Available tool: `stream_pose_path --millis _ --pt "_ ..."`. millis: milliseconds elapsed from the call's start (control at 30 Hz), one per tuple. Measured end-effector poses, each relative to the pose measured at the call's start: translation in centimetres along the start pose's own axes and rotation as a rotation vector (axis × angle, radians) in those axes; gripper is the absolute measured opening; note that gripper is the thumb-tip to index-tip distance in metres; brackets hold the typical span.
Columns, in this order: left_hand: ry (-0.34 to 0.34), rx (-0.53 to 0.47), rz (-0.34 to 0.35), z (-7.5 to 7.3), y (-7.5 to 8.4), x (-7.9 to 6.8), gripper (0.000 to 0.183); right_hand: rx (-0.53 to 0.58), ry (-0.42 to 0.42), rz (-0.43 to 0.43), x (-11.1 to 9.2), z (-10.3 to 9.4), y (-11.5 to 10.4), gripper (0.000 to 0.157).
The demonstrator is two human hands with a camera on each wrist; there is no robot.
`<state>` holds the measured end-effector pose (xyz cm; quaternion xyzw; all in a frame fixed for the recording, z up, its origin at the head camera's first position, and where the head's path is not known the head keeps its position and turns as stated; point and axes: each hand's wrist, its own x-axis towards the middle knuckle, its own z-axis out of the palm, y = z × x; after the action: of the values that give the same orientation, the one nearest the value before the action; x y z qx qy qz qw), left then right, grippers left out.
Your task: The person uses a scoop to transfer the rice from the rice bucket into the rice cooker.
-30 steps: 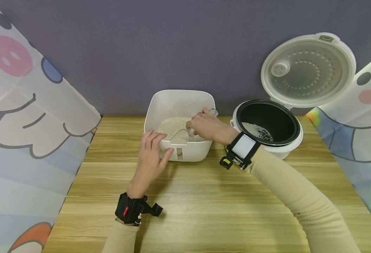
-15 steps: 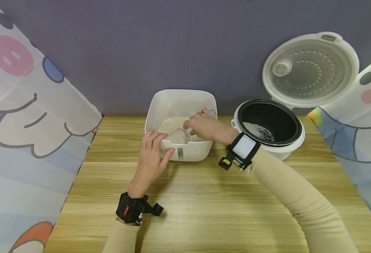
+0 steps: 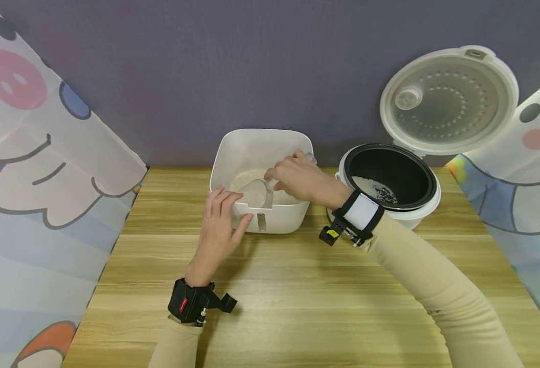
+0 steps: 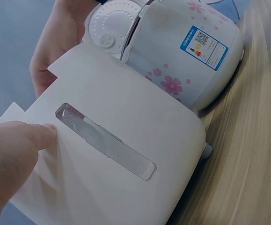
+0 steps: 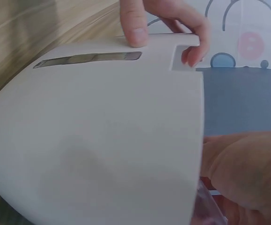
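A white rice bin (image 3: 281,220) stands at the back of the table, with rice (image 3: 247,177) inside. My left hand (image 3: 217,220) grips its front left rim, fingers over the edge; in the left wrist view the thumb (image 4: 37,133) presses the outer wall beside a long clear window (image 4: 105,140). My right hand (image 3: 297,179) reaches into the bin and holds a clear scoop (image 3: 254,194) by its handle. The scoop's bowl shows rice in it and sits just behind the notch in the front rim. In the right wrist view the bin's wall (image 5: 112,122) hides most of the scoop.
Right of the bin stands a white rice cooker (image 3: 428,204) with pink flowers, its lid (image 3: 449,105) raised. Rice (image 3: 372,189) lies in its dark inner pot (image 3: 405,176). A grey wall (image 3: 205,76) rises behind; the wooden table (image 3: 307,301) extends in front.
Inside the bin, the scoop's bowl has shifted left and risen, coming up with rice. My right hand has moved slightly left with it. The left hand stays on the rim.
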<state>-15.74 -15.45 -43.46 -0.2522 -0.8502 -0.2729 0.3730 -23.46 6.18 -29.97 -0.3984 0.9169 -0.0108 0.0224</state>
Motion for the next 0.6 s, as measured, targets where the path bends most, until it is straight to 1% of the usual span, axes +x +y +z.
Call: stream_pose_path --millis 267,367,600 --pt "-0.008 0.003 -0.007 -0.2 0.0 0.1 0.048 -0.005 0.052 0.016 -1.1 -0.8 -0.4 0.032" --pt "-0.012 0.006 -0.011 -0.2 0.0 0.1 0.048 0.027 0.073 0.036 -1.7 -0.8 -0.5 0.032" --pt "-0.005 0.004 -0.008 -0.2 0.0 0.0 0.047 0.13 0.103 0.12 -2.9 -0.6 -0.4 0.034"
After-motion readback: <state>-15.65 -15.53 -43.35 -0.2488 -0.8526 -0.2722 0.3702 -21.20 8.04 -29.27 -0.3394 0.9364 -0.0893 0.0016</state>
